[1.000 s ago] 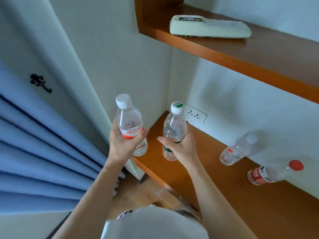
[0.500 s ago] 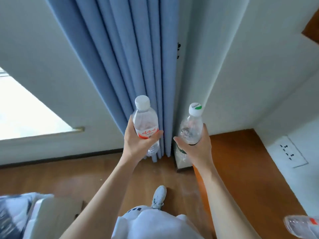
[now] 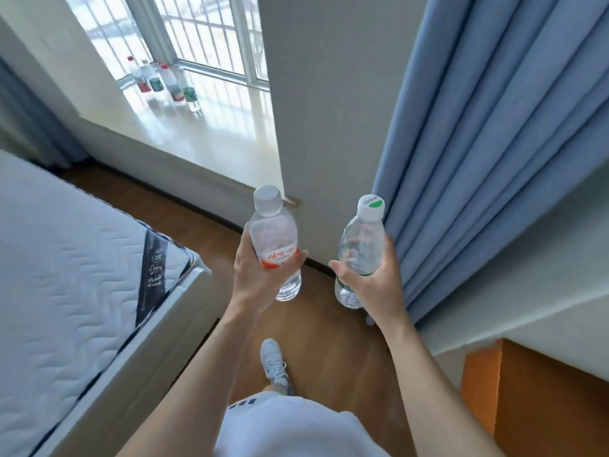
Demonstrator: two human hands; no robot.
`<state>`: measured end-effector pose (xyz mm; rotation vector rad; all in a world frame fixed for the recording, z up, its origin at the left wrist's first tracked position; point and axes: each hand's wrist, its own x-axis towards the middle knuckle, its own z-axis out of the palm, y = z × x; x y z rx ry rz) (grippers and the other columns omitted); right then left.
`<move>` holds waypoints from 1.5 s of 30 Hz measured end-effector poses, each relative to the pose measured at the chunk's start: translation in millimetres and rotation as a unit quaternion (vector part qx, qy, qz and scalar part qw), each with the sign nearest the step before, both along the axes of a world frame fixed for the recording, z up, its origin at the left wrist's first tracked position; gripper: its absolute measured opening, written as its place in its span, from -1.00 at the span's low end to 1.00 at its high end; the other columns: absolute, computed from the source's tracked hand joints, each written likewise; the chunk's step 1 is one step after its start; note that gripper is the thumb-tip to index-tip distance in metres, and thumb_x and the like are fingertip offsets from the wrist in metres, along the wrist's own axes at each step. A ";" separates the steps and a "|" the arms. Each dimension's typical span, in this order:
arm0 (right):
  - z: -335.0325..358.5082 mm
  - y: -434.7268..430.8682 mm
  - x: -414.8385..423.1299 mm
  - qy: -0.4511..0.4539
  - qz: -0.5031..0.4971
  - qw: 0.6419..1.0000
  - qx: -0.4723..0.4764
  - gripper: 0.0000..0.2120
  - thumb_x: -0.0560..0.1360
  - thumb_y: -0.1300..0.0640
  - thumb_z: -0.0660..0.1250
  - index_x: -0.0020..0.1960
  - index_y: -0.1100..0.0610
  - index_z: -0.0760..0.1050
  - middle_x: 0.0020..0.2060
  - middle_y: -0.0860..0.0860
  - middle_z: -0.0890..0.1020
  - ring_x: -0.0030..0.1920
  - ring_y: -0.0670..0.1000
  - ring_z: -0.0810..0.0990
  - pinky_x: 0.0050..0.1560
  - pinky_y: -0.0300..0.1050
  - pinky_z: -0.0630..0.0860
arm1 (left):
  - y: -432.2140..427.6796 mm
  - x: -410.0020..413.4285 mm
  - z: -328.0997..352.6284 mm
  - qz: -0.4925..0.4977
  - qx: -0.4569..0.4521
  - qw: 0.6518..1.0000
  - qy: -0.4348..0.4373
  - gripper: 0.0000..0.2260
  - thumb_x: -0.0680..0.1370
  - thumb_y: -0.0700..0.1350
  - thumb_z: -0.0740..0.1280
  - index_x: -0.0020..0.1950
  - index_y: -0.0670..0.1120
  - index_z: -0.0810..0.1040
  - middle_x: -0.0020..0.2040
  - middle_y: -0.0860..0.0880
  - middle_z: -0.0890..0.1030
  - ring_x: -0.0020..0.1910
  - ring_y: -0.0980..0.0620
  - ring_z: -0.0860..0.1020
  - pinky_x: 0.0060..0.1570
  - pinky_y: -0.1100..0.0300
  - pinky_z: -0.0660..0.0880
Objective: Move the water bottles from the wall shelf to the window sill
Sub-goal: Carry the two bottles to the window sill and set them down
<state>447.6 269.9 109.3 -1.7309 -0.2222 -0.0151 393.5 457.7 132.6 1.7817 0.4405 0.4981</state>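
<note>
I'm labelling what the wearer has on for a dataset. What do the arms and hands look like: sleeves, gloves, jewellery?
Both arms are bare, with no sleeve in view. The left hand and right hand are ungloved; no ring, watch or bracelet shows. Below them are a white garment with short dark stripes and a pale lace-up sneaker.

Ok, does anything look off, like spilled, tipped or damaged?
Nothing stands out. The left hand grips the red-label bottle and the right hand the green-label bottle, both capped and near upright. The sill bottles stand upright too.
</note>
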 end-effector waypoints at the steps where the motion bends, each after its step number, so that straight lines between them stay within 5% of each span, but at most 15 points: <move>1: -1.2 13.6 3.1 0.001 0.013 1.000 -0.003 -0.38 0.32 0.08 0.64 0.26 -0.15 0.43 0.11 -0.17 0.61 0.16 -0.14 0.60 0.18 -0.19 0.53 | 13.3 -2.3 -2.0 0.015 0.000 1.000 0.000 -0.35 0.25 0.01 0.63 0.25 0.13 0.42 0.04 0.04 0.59 0.04 0.10 0.61 -0.04 0.18 0.59; 6: -8.0 85.9 23.9 0.009 0.073 0.997 -0.033 -0.42 0.28 -0.04 0.63 0.20 -0.04 0.45 -0.01 -0.27 0.60 0.06 -0.13 0.62 0.04 -0.26 0.55 | 79.3 -1.6 -10.8 0.080 0.004 0.997 0.003 -0.36 0.30 -0.06 0.62 0.29 0.05 0.39 0.01 0.13 0.56 -0.03 0.34 0.57 -0.22 0.50 0.49; 11: -12.2 162.7 59.9 0.003 0.118 0.991 -0.065 -0.41 0.29 0.02 0.66 0.21 -0.01 0.45 0.00 -0.19 0.61 0.02 -0.17 0.62 -0.01 -0.38 0.53 | 154.0 20.5 -21.8 0.119 0.006 0.993 0.004 -0.25 0.23 0.14 0.57 0.35 0.02 0.39 0.06 0.12 0.58 0.08 0.13 0.59 -0.02 0.25 0.59; 19: -5.8 300.9 137.2 -0.007 0.149 0.985 -0.082 -0.33 0.21 -0.25 0.58 0.22 -0.11 0.42 0.05 -0.11 0.61 0.07 -0.04 0.65 0.10 0.11 0.64 | 275.7 82.0 -21.8 0.153 0.018 0.988 0.001 -0.25 0.23 0.22 0.52 0.35 0.13 0.33 0.12 0.19 0.53 0.15 0.18 0.53 0.04 0.33 0.49; 22: -4.8 341.5 155.8 -0.004 0.156 0.985 -0.078 -0.34 0.21 -0.24 0.58 0.20 -0.12 0.41 0.02 -0.18 0.60 0.05 -0.09 0.64 0.09 0.08 0.64 | 312.4 101.2 -19.6 0.154 0.021 0.988 0.006 -0.27 0.29 0.07 0.59 0.37 0.06 0.33 0.14 0.10 0.53 0.15 0.16 0.53 -0.03 0.46 0.49; 27: -14.6 388.4 179.1 0.022 0.179 0.980 -0.078 -0.41 0.22 -0.17 0.61 0.15 -0.21 0.41 -0.03 -0.22 0.61 0.03 -0.10 0.65 0.08 0.06 0.64 | 359.7 124.2 -19.4 0.176 0.018 0.984 0.004 -0.25 0.24 0.09 0.55 0.36 -0.01 0.35 0.14 0.01 0.55 0.14 0.07 0.55 0.06 0.26 0.55; 34: -24.1 455.8 220.3 0.025 0.230 0.969 -0.092 -0.46 0.31 -0.04 0.64 0.12 -0.23 0.39 -0.06 -0.32 0.59 0.01 -0.19 0.62 0.00 -0.19 0.57 | 415.5 153.8 -26.9 0.222 0.033 0.974 0.028 -0.28 0.26 0.10 0.52 0.34 -0.08 0.37 0.14 -0.01 0.53 0.11 0.07 0.55 0.00 0.55 0.46; 37: -30.0 489.8 249.4 0.037 0.251 0.963 -0.092 -0.44 0.30 -0.05 0.64 0.16 -0.16 0.40 -0.06 -0.34 0.57 0.01 -0.19 0.61 0.01 -0.19 0.54 | 442.6 173.9 -29.7 0.246 0.041 0.968 0.034 -0.30 0.26 0.11 0.51 0.33 -0.07 0.38 0.13 0.00 0.54 0.12 0.03 0.55 0.08 0.39 0.51; 42: -34.2 556.6 320.5 0.039 0.302 0.947 -0.105 -0.45 0.29 -0.10 0.63 0.13 -0.14 0.39 -0.08 -0.31 0.57 -0.01 -0.16 0.62 0.00 -0.12 0.58 | 495.6 231.6 -33.1 0.304 0.025 0.952 0.030 -0.38 0.32 -0.09 0.61 0.29 -0.08 0.42 0.04 0.16 0.53 0.07 0.11 0.56 -0.01 0.58 0.44; 45: -29.0 598.3 370.2 0.038 0.336 0.936 -0.101 -0.46 0.30 -0.08 0.63 0.11 -0.11 0.39 -0.09 -0.24 0.57 -0.02 -0.13 0.63 -0.02 -0.09 0.62 | 526.9 274.3 -28.7 0.325 0.002 0.945 0.026 -0.38 0.31 -0.02 0.59 0.30 -0.03 0.42 0.06 0.11 0.56 0.10 0.06 0.58 0.06 0.42 0.53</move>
